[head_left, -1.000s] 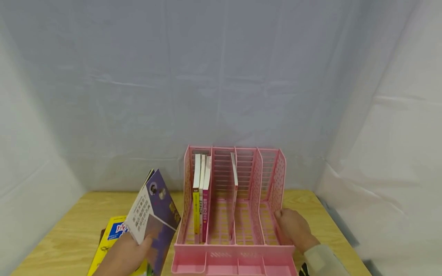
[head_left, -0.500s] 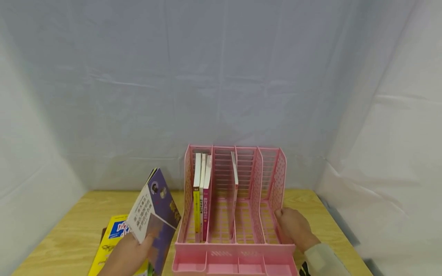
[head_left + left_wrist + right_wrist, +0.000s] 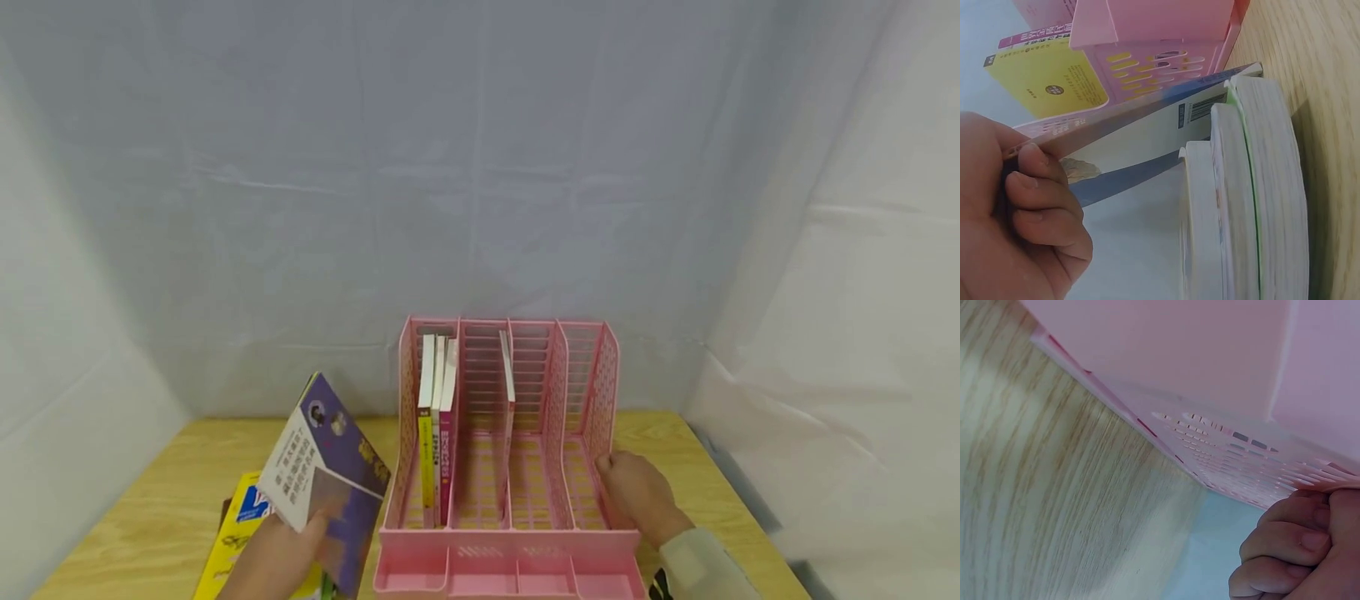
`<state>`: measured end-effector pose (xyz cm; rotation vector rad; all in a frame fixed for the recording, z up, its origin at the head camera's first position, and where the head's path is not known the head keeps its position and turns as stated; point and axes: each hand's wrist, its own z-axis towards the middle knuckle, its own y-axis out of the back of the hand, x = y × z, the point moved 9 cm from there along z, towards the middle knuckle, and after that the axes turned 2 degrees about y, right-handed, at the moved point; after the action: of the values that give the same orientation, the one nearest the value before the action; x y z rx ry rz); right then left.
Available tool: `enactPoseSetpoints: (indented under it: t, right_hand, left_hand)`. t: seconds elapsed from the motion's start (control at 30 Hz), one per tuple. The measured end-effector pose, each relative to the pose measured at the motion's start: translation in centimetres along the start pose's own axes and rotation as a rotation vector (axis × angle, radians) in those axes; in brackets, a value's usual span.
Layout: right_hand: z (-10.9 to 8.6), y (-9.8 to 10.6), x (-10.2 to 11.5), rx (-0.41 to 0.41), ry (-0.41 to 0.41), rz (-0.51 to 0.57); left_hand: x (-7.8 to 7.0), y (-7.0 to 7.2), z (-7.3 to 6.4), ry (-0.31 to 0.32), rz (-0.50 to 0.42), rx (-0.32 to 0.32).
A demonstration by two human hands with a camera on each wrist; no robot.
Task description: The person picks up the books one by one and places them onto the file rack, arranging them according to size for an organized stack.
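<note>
A thin purple-and-white book (image 3: pixel 352 454) is gripped by its edge in my left hand (image 3: pixel 281 550), held tilted above a stack of books. In the left wrist view my curled fingers (image 3: pixel 1041 203) wrap the edge of that book (image 3: pixel 1141 147). At the right side wall of the pink file rack (image 3: pixel 431 543), my right hand (image 3: pixel 641 496) grips the wall's edge; the right wrist view shows its fingers (image 3: pixel 1285 540) curled there. Several books (image 3: pixel 438 433) stand upright in the rack's leftmost compartment. One thin book (image 3: pixel 507 417) leans against the divider in the second compartment.
A stack of thick books (image 3: pixel 1254 187) lies on the wooden table (image 3: pixel 142 492) left of the rack, a yellow one (image 3: pixel 236 533) on top. Shallow trays (image 3: pixel 480 575) run along the rack's front. White sheeting (image 3: pixel 480 167) surrounds the table. A dark striped thing (image 3: pixel 660 586) shows near my right sleeve.
My left hand has shifted the purple-and-white book slightly to the left and turned its cover a little more toward the head camera. My right hand stays on the rack's side wall.
</note>
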<state>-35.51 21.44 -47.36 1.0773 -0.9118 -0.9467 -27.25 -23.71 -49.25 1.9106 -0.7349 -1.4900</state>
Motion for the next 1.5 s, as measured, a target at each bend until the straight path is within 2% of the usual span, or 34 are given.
enactPoseSetpoints:
  t: [0.07,0.17,0.23,0.3,0.4,0.53,0.8,0.97,1.03,1.1,1.17,1.23,1.3,1.33,1.4,1.5]
  right_hand:
    - [0.0,-0.1,-0.1,-0.002,-0.013,0.014]
    - [0.0,-0.1,0.2,-0.014,0.015,-0.016]
    - [-0.1,-0.1,0.4,-0.020,0.038,-0.045]
    - [-0.1,0.0,0.6,-0.029,0.061,-0.073]
    - [-0.2,0.1,0.4,-0.024,0.037,-0.042]
    - [-0.2,0.0,0.0,-0.006,-0.002,0.010]
    - [-0.2,-0.1,-0.2,0.008,0.029,-0.072]
    - [-0.2,0.0,0.1,-0.007,0.046,-0.079]
    - [-0.2,0.1,0.3,-0.023,0.064,-0.092]
    - [-0.3,0.2,0.5,-0.026,0.070,-0.103]
    - [-0.3,0.2,0.5,-0.020,0.062,-0.095]
    - [-0.3,0.2,0.4,-0.014,0.054,-0.081]
    - [-0.2,0.1,0.2,0.002,0.022,-0.044]
    - [-0.2,0.1,0.0,0.009,0.005,-0.024]
    - [-0.2,0.1,-0.2,0.016,-0.031,0.016]
    - [-0.1,0.2,-0.2,0.014,-0.039,0.023]
  left_hand:
    - [0.2,0.0,0.1,-0.001,0.002,-0.003]
    - [0.6,-0.3,0.0,0.033,-0.002,-0.009]
    - [0.6,-0.6,0.0,0.034,-0.013,-0.019]
    - [0.2,-0.9,-0.1,0.021,-0.021,-0.042]
    - [-1.0,-1.5,-0.4,-0.033,-0.041,-0.074]
    - [-2.3,-2.0,-0.6,-0.055,-0.023,-0.100]
    - [-3.8,-3.5,-0.4,-0.028,0.018,-0.040]
    - [-4.9,-4.0,-0.5,-0.157,0.072,-0.034]
    - [-5.2,-4.1,-0.6,-0.187,0.079,-0.047]
    - [-5.1,-3.9,-0.8,-0.169,0.059,-0.073]
    - [-4.9,-3.6,-1.1,-0.120,0.003,-0.094]
    - [-4.7,-2.7,-1.5,-0.103,-0.071,-0.149]
    - [-4.7,-1.3,-2.3,-0.124,-0.152,-0.239]
    - [-4.9,-0.4,-2.9,-0.163,-0.184,-0.312]
    - [-5.6,1.5,-4.4,-0.271,-0.251,-0.488]
    - [-7.1,4.1,-7.1,-0.537,-0.407,-0.753]
